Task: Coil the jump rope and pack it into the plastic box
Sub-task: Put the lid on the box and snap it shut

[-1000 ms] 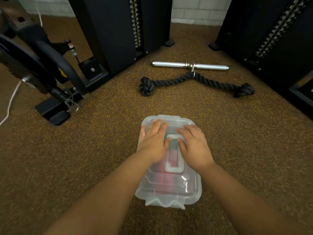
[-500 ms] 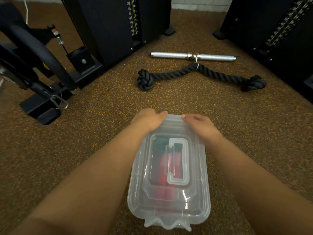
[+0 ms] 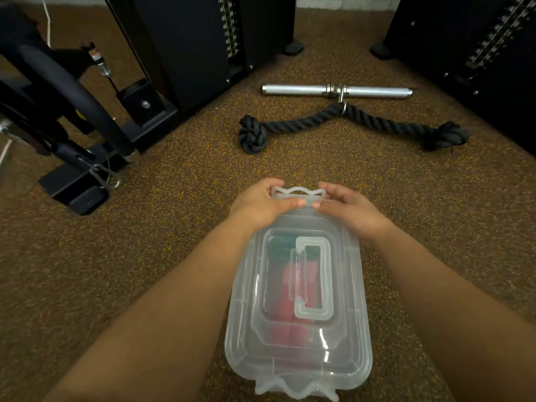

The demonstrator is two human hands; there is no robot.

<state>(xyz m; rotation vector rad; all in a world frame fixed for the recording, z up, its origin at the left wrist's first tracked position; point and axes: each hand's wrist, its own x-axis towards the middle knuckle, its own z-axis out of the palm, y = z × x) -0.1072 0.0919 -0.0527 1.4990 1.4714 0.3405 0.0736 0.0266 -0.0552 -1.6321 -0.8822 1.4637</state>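
A clear plastic box [image 3: 298, 355] lies on the brown speckled floor with its lid on. Through the lid I see the jump rope [image 3: 290, 288] inside: red handles and a dark green coil, blurred by the plastic. At the box's far end stands a wavy latch flap [image 3: 295, 192]. My left hand [image 3: 258, 204] and my right hand [image 3: 348, 210] both hold this flap, fingers behind it and thumbs on the lid's edge. A second wavy latch [image 3: 295, 388] hangs at the near end.
A black knotted cable rope [image 3: 345, 123] and a chrome bar [image 3: 336, 90] lie on the floor beyond the box. Black weight-stack machines [image 3: 203, 44] stand at the back left and right. A machine base and black tube [image 3: 78, 181] are at the left.
Both hands slid from the lid's middle to the box's far end, then took hold of the far latch flap, which now stands up. The view moved closer to the box.
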